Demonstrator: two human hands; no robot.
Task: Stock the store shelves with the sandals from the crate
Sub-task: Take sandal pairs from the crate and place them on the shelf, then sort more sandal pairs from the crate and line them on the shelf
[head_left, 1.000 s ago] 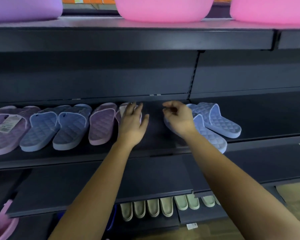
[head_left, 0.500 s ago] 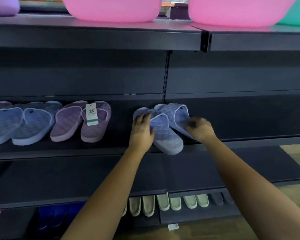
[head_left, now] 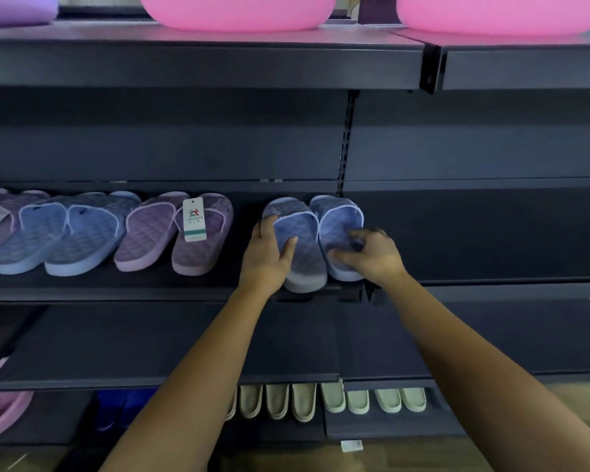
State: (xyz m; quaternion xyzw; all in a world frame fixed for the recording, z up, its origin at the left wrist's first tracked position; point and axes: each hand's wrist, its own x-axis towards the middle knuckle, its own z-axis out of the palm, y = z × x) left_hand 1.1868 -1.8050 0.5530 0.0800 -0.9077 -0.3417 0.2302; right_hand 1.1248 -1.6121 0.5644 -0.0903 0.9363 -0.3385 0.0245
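Beside bare shelf, both hands press blue sandals.

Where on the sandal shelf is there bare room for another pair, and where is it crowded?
Free: the shelf right of the blue pair under the left hand and right hand, and a narrow gap between that pair and the tagged purple sandal. Crowded: left of that sandal, where the pairs lie side by side.

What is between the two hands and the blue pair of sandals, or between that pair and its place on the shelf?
Nothing visible. The left hand and right hand already rest on the blue pair of sandals, which lies on the shelf, with bare shelf between it and the purple pair.
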